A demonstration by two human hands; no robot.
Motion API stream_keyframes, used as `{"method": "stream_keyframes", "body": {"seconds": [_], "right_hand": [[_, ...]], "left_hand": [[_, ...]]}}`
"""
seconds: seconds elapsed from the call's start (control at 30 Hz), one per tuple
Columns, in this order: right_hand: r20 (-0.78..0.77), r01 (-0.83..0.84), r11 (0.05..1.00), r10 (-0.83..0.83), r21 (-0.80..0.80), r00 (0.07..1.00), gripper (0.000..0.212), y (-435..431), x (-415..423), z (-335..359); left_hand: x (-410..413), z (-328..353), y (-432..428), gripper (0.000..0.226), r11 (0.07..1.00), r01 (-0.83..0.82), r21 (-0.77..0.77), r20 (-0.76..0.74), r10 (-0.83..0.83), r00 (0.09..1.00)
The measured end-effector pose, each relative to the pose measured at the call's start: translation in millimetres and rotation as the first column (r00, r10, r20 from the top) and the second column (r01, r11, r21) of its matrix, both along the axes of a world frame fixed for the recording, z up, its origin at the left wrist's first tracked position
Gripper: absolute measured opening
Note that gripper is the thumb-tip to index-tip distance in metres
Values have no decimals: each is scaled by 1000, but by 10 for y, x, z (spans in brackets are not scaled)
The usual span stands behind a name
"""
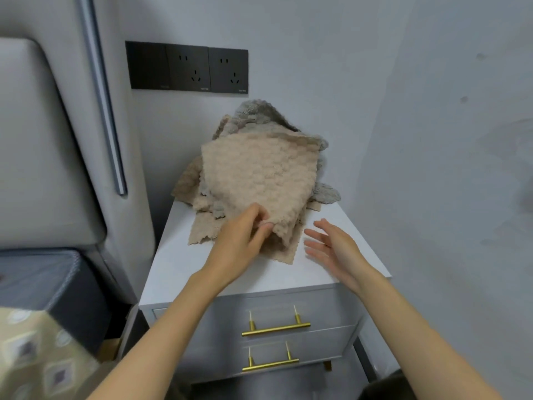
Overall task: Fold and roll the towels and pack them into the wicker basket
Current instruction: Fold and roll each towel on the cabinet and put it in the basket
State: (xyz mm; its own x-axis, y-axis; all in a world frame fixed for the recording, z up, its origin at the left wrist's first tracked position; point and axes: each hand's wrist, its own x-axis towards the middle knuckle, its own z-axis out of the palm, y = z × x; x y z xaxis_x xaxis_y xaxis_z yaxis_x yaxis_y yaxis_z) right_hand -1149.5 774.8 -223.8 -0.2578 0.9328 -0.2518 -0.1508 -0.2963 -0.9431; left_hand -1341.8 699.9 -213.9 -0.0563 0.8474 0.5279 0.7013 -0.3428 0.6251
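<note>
Towels (253,122) lie in a soft heap on the white tabletop (178,255). Left hand (239,243) pinches the top tan towel (256,174) at its near edge. Right hand (334,249) hovers beside it, fingers (315,236) wide, holding nothing. It looks light and floppy; corners should grip best.

beige towel (256,174) lifted, grey towel (259,116) heaped behind

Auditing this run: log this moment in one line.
left hand pinches fluffy beige towel | right hand open, beside | fluffy grey towel piled behind
</note>
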Motion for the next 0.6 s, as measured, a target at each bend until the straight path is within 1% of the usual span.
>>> {"method": "stream_keyframes", "body": {"seconds": [0.07,0.1,0.13,0.2,0.27,0.3,0.33,0.37,0.4,0.43,0.47,0.5,0.53,0.6], "right_hand": [[-137,-17,994,2,-104,991,34,18,10,25],[-165,-21,993,1,-119,986,30,8,26,39],[-156,-26,994,9,-108,988,27,-2,43,41],[-56,-44,998,41,-54,998,24,11,62,-5],[78,-61,997,64,-42,995,28,17,84,-43],[120,-66,997,71,-44,990,30,17,88,-54],[137,-70,996,75,-47,988,31,17,96,-60],[134,-70,996,77,-52,988,28,12,98,-52],[111,-67,996,74,-63,991,22,11,105,-43],[77,-66,994,73,-81,994,16,9,108,-23],[46,-56,993,61,-102,997,13,16,121,-1],[22,-51,991,54,-121,998,15,20,138,19],[8,-46,990,48,-133,999,18,30,162,34],[-7,-25,991,25,-134,1000,20,44,210,58]], "left_hand": [[62,-38,-52,12,992,100,-76,4,-101,995],[104,-65,-76,12,982,146,-120,8,-146,989],[145,-94,-96,13,967,188,-173,21,-187,982],[184,-144,-120,14,917,269,-296,80,-257,963],[192,-152,-132,16,884,282,-373,111,-259,959],[176,-149,-133,18,894,242,-377,93,-223,970],[152,-143,-128,21,920,163,-356,56,-153,987],[106,-138,-113,23,945,42,-324,12,-40,999],[35,-147,-89,22,950,-104,-294,-35,98,995],[-68,-179,-68,20,927,-248,-280,-72,238,969],[-177,-211,-39,18,887,-359,-290,-97,345,933],[-289,-254,-6,21,842,-427,-330,-117,412,903],[-373,-284,26,26,793,-465,-393,-148,445,883],[-441,-302,65,52,682,-503,-531,-219,463,859]]}}
